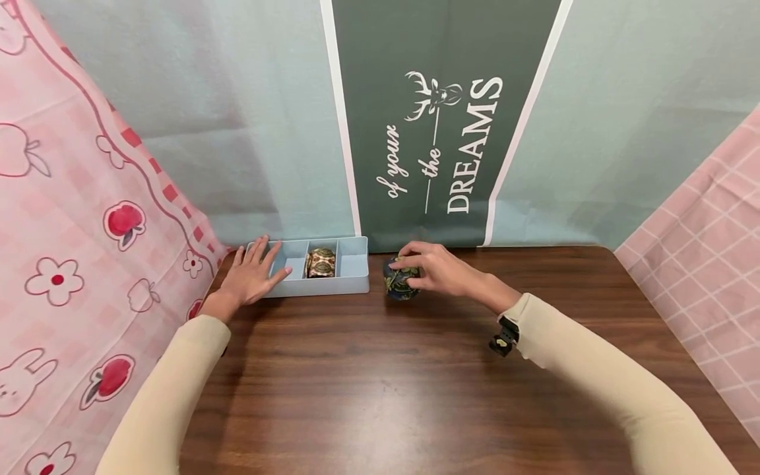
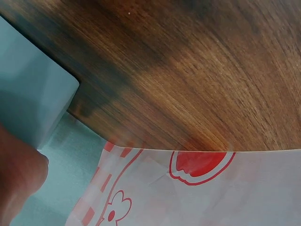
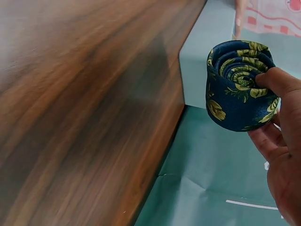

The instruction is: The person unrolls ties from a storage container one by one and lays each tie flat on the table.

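My right hand (image 1: pixel 442 269) pinches a rolled-up dark blue necktie (image 3: pixel 237 109) with a yellow-green floral print, just right of the light blue box (image 1: pixel 326 286). In the right wrist view the thumb presses into the top of the coil while the fingers lie along its far side. My left hand (image 1: pixel 251 276) rests with spread fingers over the left end of the box. Inside the middle compartment sits a second rolled necktie (image 1: pixel 321 262), cream with a red and green pattern. The right compartment (image 1: pixel 353 256) shows its bare floor; the left one is partly hidden by my fingers.
The brown wooden table (image 1: pixel 380 369) ends at a green and grey cloth backdrop (image 1: pixel 285 132) behind the box. Pink patterned cloths hang at the left (image 1: pixel 77 231) and right (image 1: pixel 700 264).
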The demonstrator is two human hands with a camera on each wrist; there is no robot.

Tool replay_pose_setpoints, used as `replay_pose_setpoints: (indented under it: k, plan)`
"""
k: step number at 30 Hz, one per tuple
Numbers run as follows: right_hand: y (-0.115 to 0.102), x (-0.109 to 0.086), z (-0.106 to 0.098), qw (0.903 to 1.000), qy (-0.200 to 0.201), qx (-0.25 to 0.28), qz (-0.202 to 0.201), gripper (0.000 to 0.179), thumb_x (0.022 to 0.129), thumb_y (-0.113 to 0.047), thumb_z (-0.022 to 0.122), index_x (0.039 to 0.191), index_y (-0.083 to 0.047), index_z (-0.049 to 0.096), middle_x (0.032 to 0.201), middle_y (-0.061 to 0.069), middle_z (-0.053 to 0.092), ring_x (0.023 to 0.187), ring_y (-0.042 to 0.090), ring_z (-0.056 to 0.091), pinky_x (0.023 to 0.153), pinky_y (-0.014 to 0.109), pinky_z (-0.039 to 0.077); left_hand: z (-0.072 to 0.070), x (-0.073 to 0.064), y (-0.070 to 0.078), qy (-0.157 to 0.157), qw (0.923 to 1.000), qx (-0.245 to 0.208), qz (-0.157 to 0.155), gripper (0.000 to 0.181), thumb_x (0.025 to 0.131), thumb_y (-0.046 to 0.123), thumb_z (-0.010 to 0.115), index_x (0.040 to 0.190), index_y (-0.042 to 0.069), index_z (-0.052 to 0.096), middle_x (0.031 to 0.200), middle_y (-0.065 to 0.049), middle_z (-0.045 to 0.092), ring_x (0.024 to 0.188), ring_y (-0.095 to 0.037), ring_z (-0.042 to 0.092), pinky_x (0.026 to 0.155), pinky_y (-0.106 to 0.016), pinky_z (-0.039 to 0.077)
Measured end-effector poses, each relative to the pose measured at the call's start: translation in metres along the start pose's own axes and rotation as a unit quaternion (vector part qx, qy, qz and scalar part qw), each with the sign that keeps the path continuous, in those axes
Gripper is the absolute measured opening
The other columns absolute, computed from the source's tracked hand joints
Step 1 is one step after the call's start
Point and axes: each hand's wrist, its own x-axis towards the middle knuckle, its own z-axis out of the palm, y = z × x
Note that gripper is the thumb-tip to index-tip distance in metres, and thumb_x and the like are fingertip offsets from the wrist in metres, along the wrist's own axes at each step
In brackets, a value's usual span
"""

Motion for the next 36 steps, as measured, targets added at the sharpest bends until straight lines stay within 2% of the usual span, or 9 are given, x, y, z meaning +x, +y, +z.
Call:
replay_pose_setpoints:
  k: [2, 9, 15, 19, 23, 28, 33, 36]
  plan:
    - [-0.001, -0.007, -0.001, 1.0, -0.005, -0.004, -0.001, 0.038, 0.089, -0.003, 0.079, 0.127, -0.008, 0.079, 0.121, 0.015, 0.067, 0.065, 0.008, 0.058, 0.066, 0.027, 0.054, 0.001, 0.0, -0.001, 0.003, 1.0, -0.001, 0.001, 0.089, 0.108, 0.069, 0.03, 0.171, 0.009, 0.011, 0.176, -0.026, 0.0, 0.162, -0.046, 0.002, 0.127, -0.067, -0.003]
    - [-0.003, -0.028, -0.003, 0.9994, -0.006, -0.033, -0.008, 0.039, 0.086, -0.007, 0.084, 0.125, -0.01, 0.08, 0.118, 0.013, 0.068, 0.087, 0.017, 0.063, 0.076, 0.036, 0.058, 0.002, 0.001, -0.003, 0.015, 0.9999, -0.002, 0.006, 0.09, 0.109, 0.066, 0.034, 0.171, 0.006, 0.009, 0.175, -0.027, 0.002, 0.161, -0.047, 0.004, 0.128, -0.065, -0.002]
    - [-0.008, -0.044, -0.006, 0.9993, -0.014, -0.033, -0.012, 0.039, 0.086, -0.006, 0.083, 0.125, -0.01, 0.08, 0.118, 0.013, 0.068, 0.078, 0.014, 0.063, 0.073, 0.035, 0.057, 0.002, 0.0, -0.004, 0.024, 0.9997, -0.003, 0.007, 0.09, 0.109, 0.064, 0.036, 0.171, 0.006, 0.007, 0.176, -0.026, 0.003, 0.161, -0.047, 0.006, 0.129, -0.063, 0.0]
    - [-0.011, -0.053, -0.007, 0.9992, -0.023, -0.03, -0.012, 0.039, 0.087, -0.006, 0.083, 0.126, -0.01, 0.079, 0.119, 0.014, 0.068, 0.07, 0.012, 0.062, 0.069, 0.031, 0.056, 0.002, -0.001, -0.004, 0.047, 0.9988, -0.001, 0.013, 0.091, 0.107, 0.064, 0.041, 0.171, 0.005, 0.011, 0.176, -0.025, 0.008, 0.161, -0.047, 0.012, 0.129, -0.061, 0.003]
    - [-0.011, -0.06, -0.006, 0.999, -0.024, -0.035, -0.015, 0.038, 0.087, -0.007, 0.083, 0.125, -0.01, 0.079, 0.119, 0.014, 0.068, 0.072, 0.01, 0.061, 0.068, 0.029, 0.056, -0.001, -0.002, -0.001, 0.076, 0.9967, 0.004, 0.028, 0.093, 0.106, 0.064, 0.044, 0.17, 0.005, 0.013, 0.175, -0.024, 0.012, 0.161, -0.044, 0.015, 0.129, -0.061, 0.007]
    - [-0.013, -0.067, -0.005, 0.9988, -0.017, -0.038, -0.025, 0.039, 0.085, -0.007, 0.083, 0.124, -0.009, 0.08, 0.117, 0.014, 0.068, 0.076, 0.01, 0.063, 0.069, 0.031, 0.057, -0.008, -0.004, 0.013, 0.111, 0.992, 0.01, 0.059, 0.093, 0.105, 0.061, 0.05, 0.171, 0.006, 0.014, 0.175, -0.022, 0.017, 0.161, -0.04, 0.017, 0.129, -0.06, 0.011]
    - [-0.017, -0.072, -0.003, 0.9985, -0.015, -0.039, -0.034, 0.039, 0.084, -0.007, 0.083, 0.123, -0.009, 0.08, 0.116, 0.014, 0.069, 0.091, 0.019, 0.068, 0.072, 0.034, 0.059, -0.01, -0.005, 0.037, 0.128, 0.9868, 0.019, 0.098, 0.095, 0.102, 0.061, 0.055, 0.17, 0.006, 0.018, 0.174, -0.021, 0.022, 0.162, -0.037, 0.019, 0.129, -0.059, 0.013]
    - [-0.019, -0.075, -0.001, 0.9984, -0.015, -0.041, -0.035, 0.039, 0.083, -0.007, 0.084, 0.122, -0.009, 0.08, 0.115, 0.014, 0.069, 0.092, 0.02, 0.068, 0.071, 0.033, 0.058, -0.009, -0.006, 0.052, 0.136, 0.9825, 0.022, 0.126, 0.096, 0.102, 0.063, 0.055, 0.17, 0.005, 0.019, 0.174, -0.02, 0.022, 0.162, -0.036, 0.02, 0.13, -0.057, 0.013]
